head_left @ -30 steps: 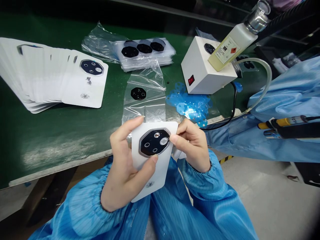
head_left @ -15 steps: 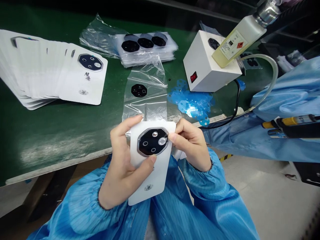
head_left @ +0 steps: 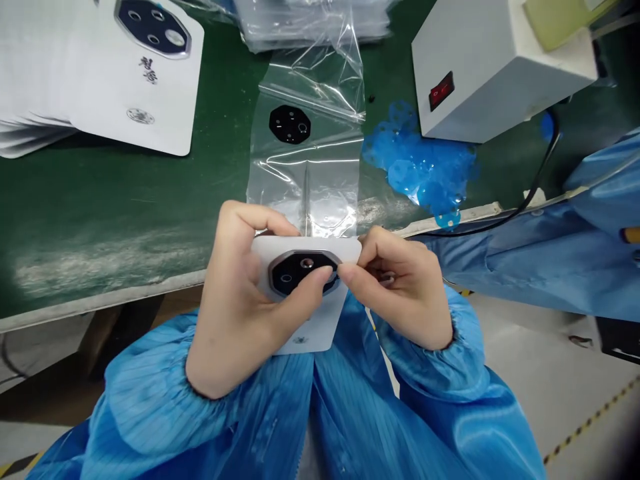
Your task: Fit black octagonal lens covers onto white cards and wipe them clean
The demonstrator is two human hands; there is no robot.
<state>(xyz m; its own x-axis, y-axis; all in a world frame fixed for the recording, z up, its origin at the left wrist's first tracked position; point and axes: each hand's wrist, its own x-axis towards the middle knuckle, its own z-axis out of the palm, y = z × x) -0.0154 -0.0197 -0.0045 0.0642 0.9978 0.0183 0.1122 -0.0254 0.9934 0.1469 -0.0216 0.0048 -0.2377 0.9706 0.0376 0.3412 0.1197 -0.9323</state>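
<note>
My left hand [head_left: 245,300] is wrapped round a white phone back cover [head_left: 320,327] near the bench edge. Its thumb presses on the black octagonal camera lens plate [head_left: 293,270], which sits in a silver frame at the cover's upper end. My right hand [head_left: 407,287] pinches the cover's upper right edge, thumb tip at the lens plate's right side. The two thumbs nearly meet and hide part of the plate. Just beyond lies a clear zip bag [head_left: 333,180] with a loose black lens plate [head_left: 290,125] on or in it.
Several white back covers [head_left: 165,107] lie fanned at the left. At the back is a stack of clear plastic trays [head_left: 310,27]. Right of the bag are blue film pieces [head_left: 425,163] and a white box [head_left: 465,67] with a red switch and black cable [head_left: 545,160].
My view has moved down and closer to the bench. My left thumb has slid up and right across the lens plate, towards my right thumb. The cover now tilts more.
</note>
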